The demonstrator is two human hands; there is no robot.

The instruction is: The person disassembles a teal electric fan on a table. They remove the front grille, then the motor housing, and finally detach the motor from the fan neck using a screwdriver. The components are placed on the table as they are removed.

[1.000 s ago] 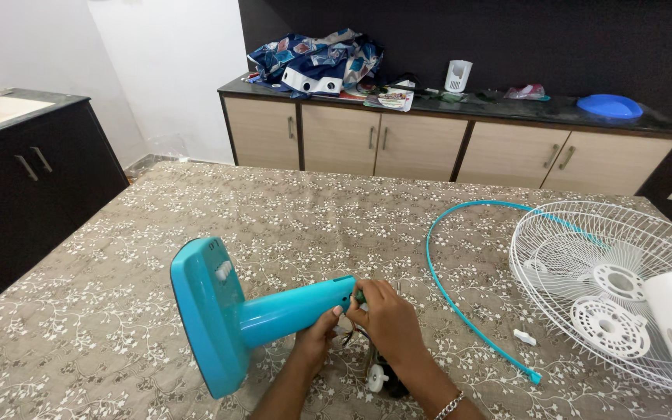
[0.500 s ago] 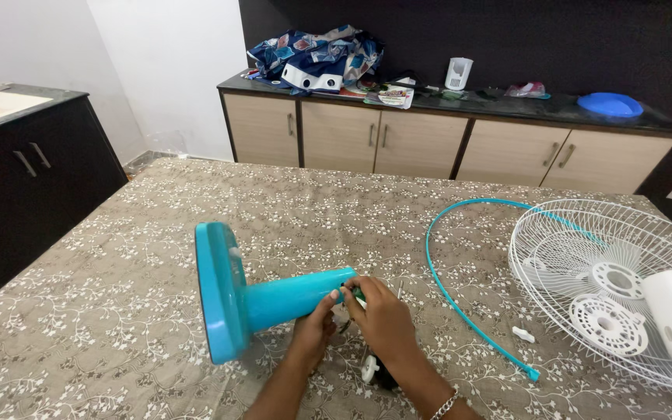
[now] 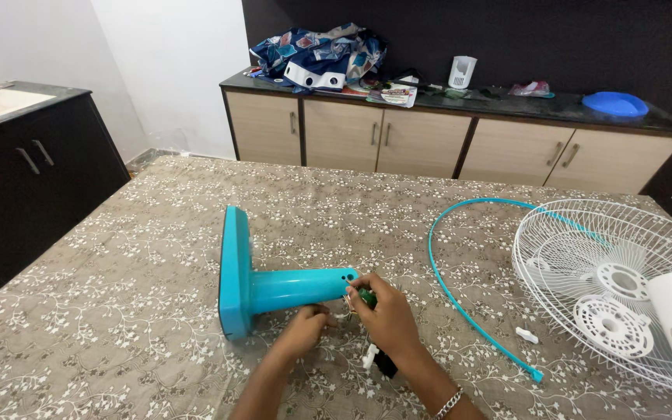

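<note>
both hands are at the open end of the teal fan stand [image 3: 274, 289] lying on the table [image 3: 118, 311], right hand [image 3: 386, 319] pinching a small green part [image 3: 368, 297] there, left hand [image 3: 305, 327] curled loosely underneath, looks like wiring work that needs steady fingers

— Where does the view look from?
— From the person's head, above the near edge of the table [image 3: 118, 311], tilted down and forward across it.
— How close?
— Near: the fan stand [image 3: 274, 288] lies just ahead, with both forearms entering from the bottom edge.
— And beyond the stand?
— The far cabinets [image 3: 429, 148] along the dark wall; right of it, the wire fan guard [image 3: 585, 257], cut by the frame.
— Any second view?
— None; one camera only.
</note>
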